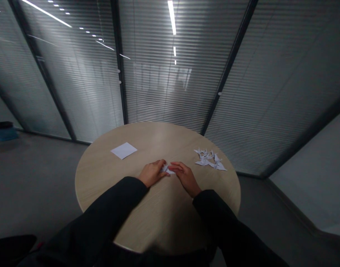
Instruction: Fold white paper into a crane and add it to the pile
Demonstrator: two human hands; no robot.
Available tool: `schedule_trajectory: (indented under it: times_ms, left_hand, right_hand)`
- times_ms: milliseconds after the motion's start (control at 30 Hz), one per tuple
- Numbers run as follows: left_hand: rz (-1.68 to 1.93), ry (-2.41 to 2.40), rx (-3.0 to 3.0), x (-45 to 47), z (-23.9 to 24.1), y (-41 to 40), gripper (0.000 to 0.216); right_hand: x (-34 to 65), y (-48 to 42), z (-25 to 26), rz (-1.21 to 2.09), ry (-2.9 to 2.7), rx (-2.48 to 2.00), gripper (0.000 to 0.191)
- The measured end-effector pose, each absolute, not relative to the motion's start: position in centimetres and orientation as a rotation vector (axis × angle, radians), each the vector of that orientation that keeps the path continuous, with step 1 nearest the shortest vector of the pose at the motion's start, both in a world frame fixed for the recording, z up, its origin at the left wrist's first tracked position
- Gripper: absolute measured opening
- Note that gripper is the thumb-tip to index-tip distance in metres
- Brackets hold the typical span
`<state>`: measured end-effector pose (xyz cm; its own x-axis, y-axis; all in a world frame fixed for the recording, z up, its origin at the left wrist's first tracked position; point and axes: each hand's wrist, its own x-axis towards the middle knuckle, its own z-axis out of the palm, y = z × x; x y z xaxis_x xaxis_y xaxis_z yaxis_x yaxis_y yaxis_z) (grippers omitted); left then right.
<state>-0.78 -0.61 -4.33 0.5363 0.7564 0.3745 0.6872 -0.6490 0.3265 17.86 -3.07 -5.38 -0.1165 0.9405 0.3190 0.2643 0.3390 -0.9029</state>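
Note:
A small piece of folded white paper lies on the round wooden table between my hands, partly covered by my fingers. My left hand is closed on its left side, thumb nearer to me and fingers curled over the far edge. From the right, my right hand has its fingers together on the same paper. How far the paper is folded is hard to make out. Farther right sits a cluster of folded paper cranes. At the left lies a flat stack of white paper.
The round table has light wood grain and stands close to a glass wall with blinds and dark frames. A blue bin with a black liner is on the floor at far left. A white wall stands at right.

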Motion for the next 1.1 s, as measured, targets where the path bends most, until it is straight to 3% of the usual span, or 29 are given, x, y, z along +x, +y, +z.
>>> schedule_trajectory:
  times_ms: [167, 500, 667, 900, 1100]
  left_hand:
    - [0.776, 1.27, 2.517, -0.6, -4.4, -0.5, 0.025]
    - [1.214, 1.116, 1.931, -1.1, -4.4, 0.7, 0.027]
    - [1.258, 1.036, 1.94, -0.8, -4.5, 0.3, 0.03]
    - [1.276, 0.921, 2.032, -0.8, -4.5, -0.4, 0.03]
    - [1.33, 0.923, 1.915, -0.7, -4.1, -0.4, 0.031]
  right_hand:
    - [17.1, -3.1, -5.3, 0.861, -1.648, -1.056, 0.031]
    - [17.3, -2.3, -6.0, 0.662, -1.557, -1.116, 0.019]
    - [17.0, -1.9, -5.8, 0.822, -1.419, -1.137, 0.029]
    - [16.7, -1.7, -5.7, 0.968, -1.331, -1.081, 0.026]
    - [16.9, -1.5, -6.3, 1.062, -1.243, -1.046, 0.035]
